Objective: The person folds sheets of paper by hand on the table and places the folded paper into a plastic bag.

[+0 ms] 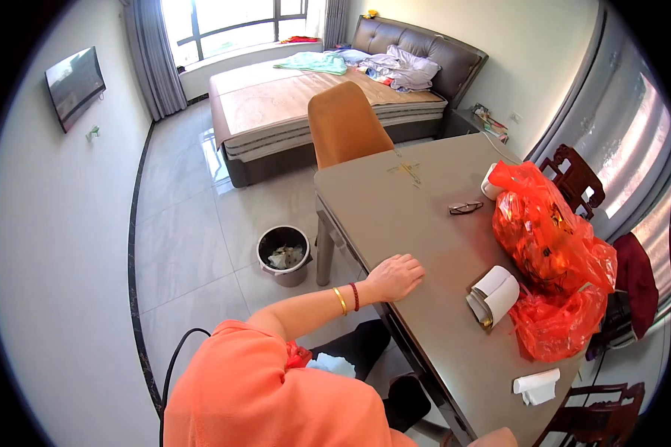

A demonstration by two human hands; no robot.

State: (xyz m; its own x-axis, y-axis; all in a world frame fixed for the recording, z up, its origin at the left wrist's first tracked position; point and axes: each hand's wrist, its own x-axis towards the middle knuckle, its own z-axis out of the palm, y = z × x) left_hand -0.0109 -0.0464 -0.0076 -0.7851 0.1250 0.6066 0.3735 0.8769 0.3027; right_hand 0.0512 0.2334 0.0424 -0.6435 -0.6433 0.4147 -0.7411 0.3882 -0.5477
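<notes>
My left hand [395, 277] rests palm down on the near left edge of the grey-brown table [417, 231], its fingers lying on the top with nothing seen in them. A gold bracelet and a dark red beaded one circle that wrist. At the bottom edge a small part of what appears to be my right hand [497, 438] shows over the table; its fingers are out of sight. Across the table lie red plastic bags [548, 231] with shiny contents. Between them and my left hand is a curved white and brown item [493, 296], its kind unclear.
Folded eyeglasses [466, 208], a white roll [490, 182] and folded white tissue [537, 385] lie on the table. A bucket [285, 257] with crumpled waste stands on the floor. An orange-brown chair [343, 123], dark wooden chairs [574, 175] and a bed [265, 112] surround the space.
</notes>
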